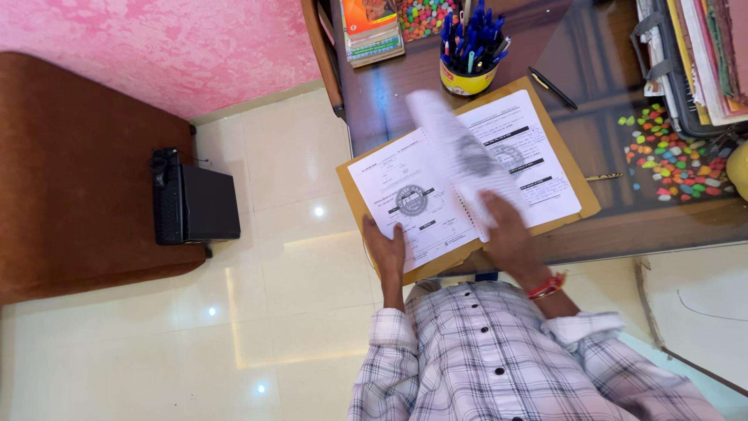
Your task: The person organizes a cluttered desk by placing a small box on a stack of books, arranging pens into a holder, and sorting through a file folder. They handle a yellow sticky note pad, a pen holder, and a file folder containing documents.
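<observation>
White printed pages of the spiral-bound booklet [436, 187] lay open on the desk [592, 226] edge, the left hand [386, 248] pressing flat, fingers open, while the right hand [506, 234] pinched the blurred turning page [456, 152], best lifted gently.

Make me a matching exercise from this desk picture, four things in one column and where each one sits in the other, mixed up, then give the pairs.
Things
1. yellow pen cup
2. black pen
3. left hand
4. black box

Places
A. on the brown seat beside the desk
B. lying loose on the desk to the right of the cup
C. on the near left edge of the open spiral-bound booklet
D. at the far edge of the booklet's brown backing, full of blue pens

Pairs: 1-D, 2-B, 3-C, 4-A
</observation>
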